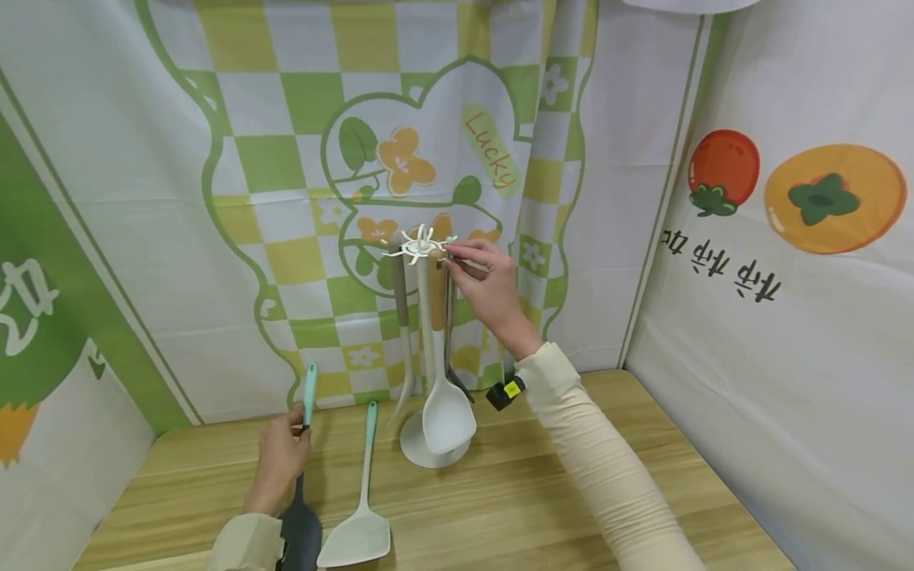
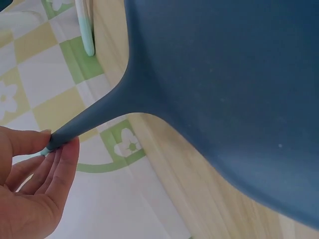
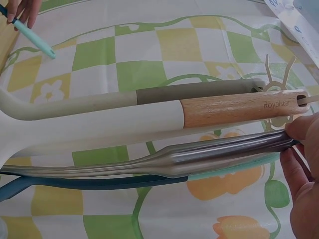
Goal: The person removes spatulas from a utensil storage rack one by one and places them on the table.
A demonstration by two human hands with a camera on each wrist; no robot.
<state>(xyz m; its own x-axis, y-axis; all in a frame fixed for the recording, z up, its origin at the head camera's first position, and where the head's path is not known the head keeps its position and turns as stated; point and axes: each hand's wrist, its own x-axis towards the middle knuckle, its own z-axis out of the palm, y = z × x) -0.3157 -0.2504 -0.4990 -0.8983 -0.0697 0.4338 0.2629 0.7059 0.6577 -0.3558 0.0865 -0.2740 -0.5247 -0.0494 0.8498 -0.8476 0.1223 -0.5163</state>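
Observation:
In the head view my left hand (image 1: 277, 456) grips a dark blue spatula (image 1: 301, 530) with a mint handle end, low at the table's left. The left wrist view shows thumb and fingers pinching its narrow neck, the broad blade (image 2: 224, 94) close to the camera. My right hand (image 1: 491, 287) is up at the hooked top ring (image 1: 421, 248) of a white utensil stand. There, in the right wrist view, it pinches the handle end of a steel-handled utensil (image 3: 224, 152). Beside that hang a white spatula (image 1: 447, 424) with a wooden handle and a grey-handled utensil (image 1: 400, 285).
A pale spatula (image 1: 360, 533) with a mint handle lies on the wooden table (image 1: 543, 507), left of the stand's round base (image 1: 417, 454). A blue utensil with a mint handle (image 3: 239, 167) hangs behind the steel one. Checked cloth (image 1: 307, 174) covers the back wall.

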